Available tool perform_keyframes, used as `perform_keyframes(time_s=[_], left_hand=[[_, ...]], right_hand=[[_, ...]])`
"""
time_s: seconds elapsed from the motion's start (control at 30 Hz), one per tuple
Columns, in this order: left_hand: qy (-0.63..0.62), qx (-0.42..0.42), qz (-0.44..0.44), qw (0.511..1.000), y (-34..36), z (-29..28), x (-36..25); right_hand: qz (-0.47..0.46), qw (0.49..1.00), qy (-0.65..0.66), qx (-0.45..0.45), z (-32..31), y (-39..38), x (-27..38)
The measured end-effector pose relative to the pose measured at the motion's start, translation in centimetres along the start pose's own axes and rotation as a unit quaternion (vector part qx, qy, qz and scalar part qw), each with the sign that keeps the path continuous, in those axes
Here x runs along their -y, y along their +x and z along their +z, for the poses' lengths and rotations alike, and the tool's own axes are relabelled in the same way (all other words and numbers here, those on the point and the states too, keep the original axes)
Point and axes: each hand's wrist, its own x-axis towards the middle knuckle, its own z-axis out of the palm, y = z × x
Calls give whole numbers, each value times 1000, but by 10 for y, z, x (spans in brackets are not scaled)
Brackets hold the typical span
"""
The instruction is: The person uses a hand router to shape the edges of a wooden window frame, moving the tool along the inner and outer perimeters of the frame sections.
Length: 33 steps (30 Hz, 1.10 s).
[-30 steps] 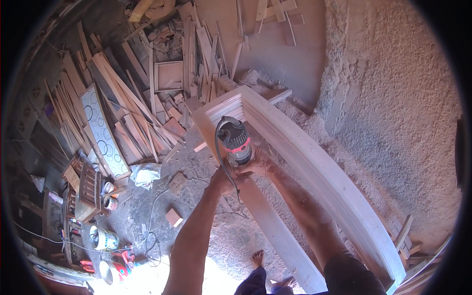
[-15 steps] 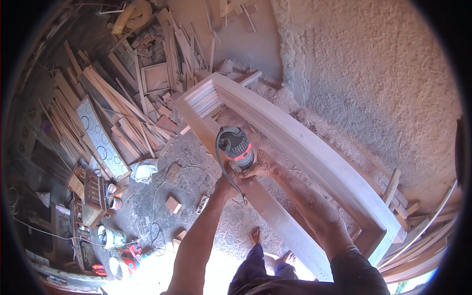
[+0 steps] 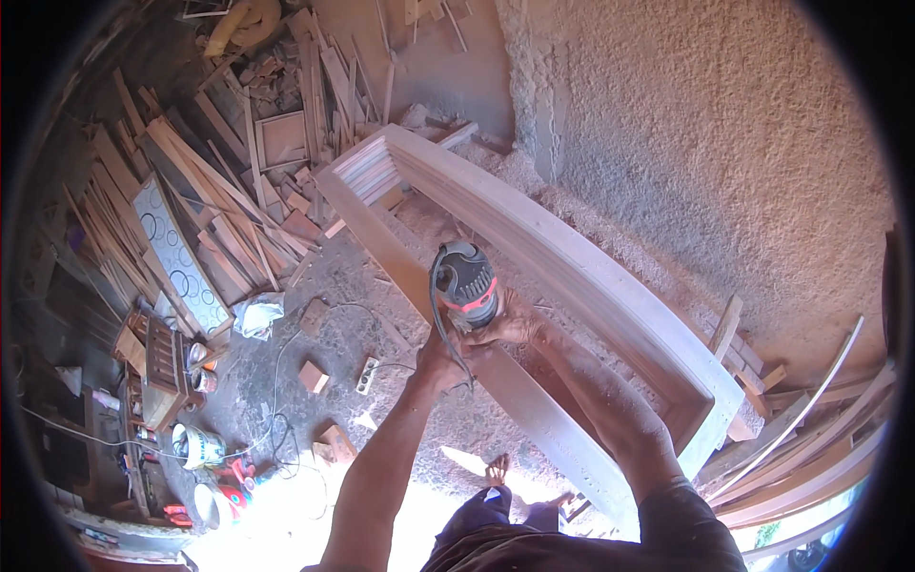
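left hand (image 3: 442, 362): from my remote seat, i see it gripping the tool's base, 7 o'clock
right hand (image 3: 516, 322): gripping that base too, 4 o'clock
power tool (image 3: 467, 278): upright over the left rail
wooden frame (image 3: 543, 419): spans 11 to 4 o'clock
scrap wood (image 3: 221, 250): 10 o'clock

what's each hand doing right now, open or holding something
Left hand: holding the power tool low down, grip partly hidden.
Right hand: closed on the same power tool.

Glare bleaches the lower-left floor (image 3: 272, 534) while the fisheye rim fades to black.
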Motion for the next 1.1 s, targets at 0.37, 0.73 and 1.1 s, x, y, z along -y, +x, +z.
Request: perform_keyframes(time_s=[0.37, 0.73, 1.1], left_hand=[[239, 8, 4, 971, -57, 76, -38], [171, -40, -2, 984, -117, 148, -64], [316, -82, -18, 945, -172, 215, -67]], right_hand=[[12, 1000, 10, -6, -11, -80, -7], [17, 999, -40, -4, -20, -157, -2], [83, 992, -87, 28, -25, -243, 21]])
